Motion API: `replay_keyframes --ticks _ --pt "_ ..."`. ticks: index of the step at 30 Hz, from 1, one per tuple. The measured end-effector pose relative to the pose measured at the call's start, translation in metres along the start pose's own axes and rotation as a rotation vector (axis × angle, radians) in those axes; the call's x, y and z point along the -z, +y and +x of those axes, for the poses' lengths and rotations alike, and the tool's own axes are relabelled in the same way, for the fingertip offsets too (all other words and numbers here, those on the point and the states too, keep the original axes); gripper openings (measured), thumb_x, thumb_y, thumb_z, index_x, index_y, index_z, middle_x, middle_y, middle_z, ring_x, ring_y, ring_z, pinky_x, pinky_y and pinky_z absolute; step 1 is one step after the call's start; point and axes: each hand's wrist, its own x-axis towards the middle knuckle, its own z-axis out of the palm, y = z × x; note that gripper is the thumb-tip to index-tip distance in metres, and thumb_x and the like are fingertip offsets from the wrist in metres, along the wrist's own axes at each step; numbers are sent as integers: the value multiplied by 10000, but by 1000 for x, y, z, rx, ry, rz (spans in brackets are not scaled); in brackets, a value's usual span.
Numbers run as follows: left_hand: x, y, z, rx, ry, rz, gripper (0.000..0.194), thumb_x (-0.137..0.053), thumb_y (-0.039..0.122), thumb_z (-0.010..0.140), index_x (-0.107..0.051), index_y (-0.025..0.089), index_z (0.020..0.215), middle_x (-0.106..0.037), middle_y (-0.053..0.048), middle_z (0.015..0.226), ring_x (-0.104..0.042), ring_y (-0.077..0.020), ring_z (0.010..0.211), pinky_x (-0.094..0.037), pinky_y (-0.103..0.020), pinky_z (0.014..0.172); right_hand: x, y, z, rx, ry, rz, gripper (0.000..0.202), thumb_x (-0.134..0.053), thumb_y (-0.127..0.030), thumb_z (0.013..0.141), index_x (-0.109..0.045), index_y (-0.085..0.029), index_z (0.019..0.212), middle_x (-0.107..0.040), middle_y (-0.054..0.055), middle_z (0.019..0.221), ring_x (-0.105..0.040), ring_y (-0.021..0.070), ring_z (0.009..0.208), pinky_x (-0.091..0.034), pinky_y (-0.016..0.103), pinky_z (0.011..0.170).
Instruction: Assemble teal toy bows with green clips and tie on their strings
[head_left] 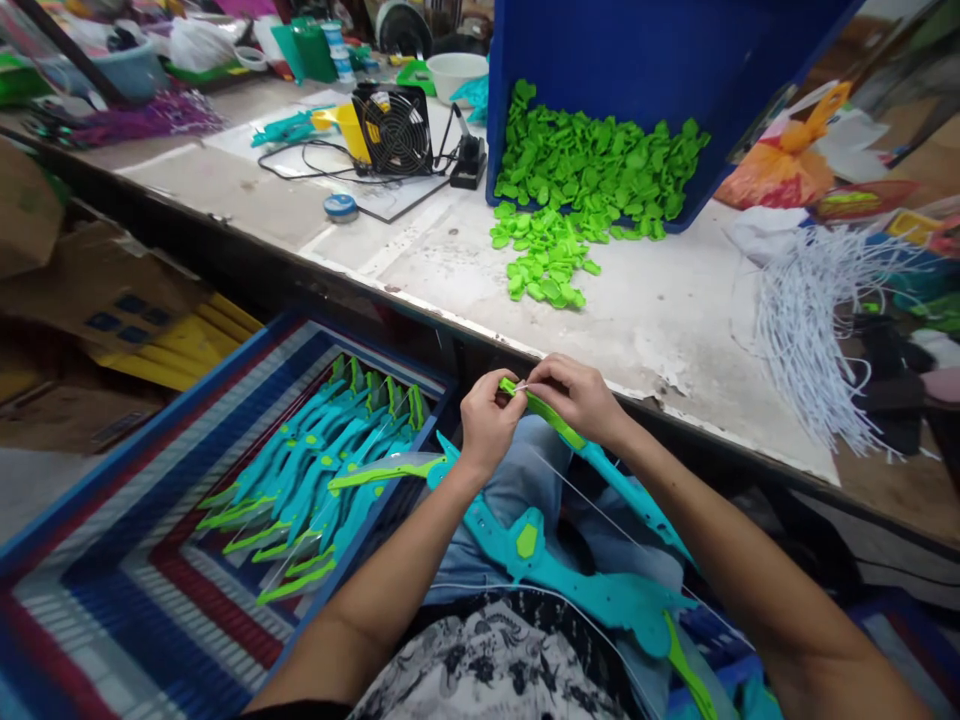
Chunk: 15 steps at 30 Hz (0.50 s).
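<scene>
My left hand [489,415] is closed on the bright green tip of a teal toy bow [619,480], whose limb runs down to the right beneath my right forearm. Close beside it, my right hand [574,395] pinches a thin white string [534,387] at that tip. Across my lap lies another teal toy bow [555,580] with green ends and a green piece at its middle. A string stretches below my hands over the jeans. Fingers partly hide the tip and the string's end.
At left, a striped woven crate [97,580] holds several teal-and-green bows [300,460]. On the worktable [442,255], green plastic pieces [547,265] spill from a tipped blue bin [675,60]. A black fan [394,130] stands behind; white strings [810,320] hang over the edge at right.
</scene>
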Motion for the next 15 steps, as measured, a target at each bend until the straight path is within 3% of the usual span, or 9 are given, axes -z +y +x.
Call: replay_keyframes --ticks 4,7,9,12,13,15 --pt "-3 -3 1 -45 -4 14 83 -577 211 780 -618 181 845 -591 -7 801 -542 -109 677 -429 -205 607 -10 -1 1 -37 58 -43 77 -576 -169 832 -596 -177 758 -582 10 734 -537 132 712 -416 268 671" --pt "-1 -9 0 -149 10 -15 129 -535 193 818 -625 183 911 -624 -56 966 -588 -147 863 -469 -247 728 -1 17 13 -97 104 -86 85 -605 -135 788 -602 -164 708 -587 1 699 -530 124 690 -410 266 680" --pt "2 -14 -1 -238 -35 -60 170 -498 169 840 -635 190 937 -637 -63 976 -589 -160 925 -468 -288 818 19 36 28 -240 265 -82 68 -626 -124 753 -615 -133 686 -595 5 675 -523 110 662 -404 259 676" --pt "6 -16 0 -296 -183 -64 182 -499 174 831 -679 193 817 -634 -61 878 -587 -166 874 -466 -307 812 51 49 47 -417 624 -77 163 -571 -197 788 -628 -45 774 -610 66 732 -533 115 693 -405 269 688" --pt "6 -14 3 -260 -233 -75 176 -517 199 826 -691 192 797 -633 -64 870 -586 -169 869 -466 -306 805 53 45 49 -427 699 -75 221 -539 -231 813 -622 -27 821 -612 85 767 -541 123 715 -413 272 694" --pt "6 -7 11 -90 -298 -189 203 -536 293 833 -707 182 830 -646 -76 898 -594 -178 897 -468 -305 805 40 24 44 -354 710 -56 233 -501 -259 854 -610 -54 875 -610 90 829 -561 142 778 -441 281 732"
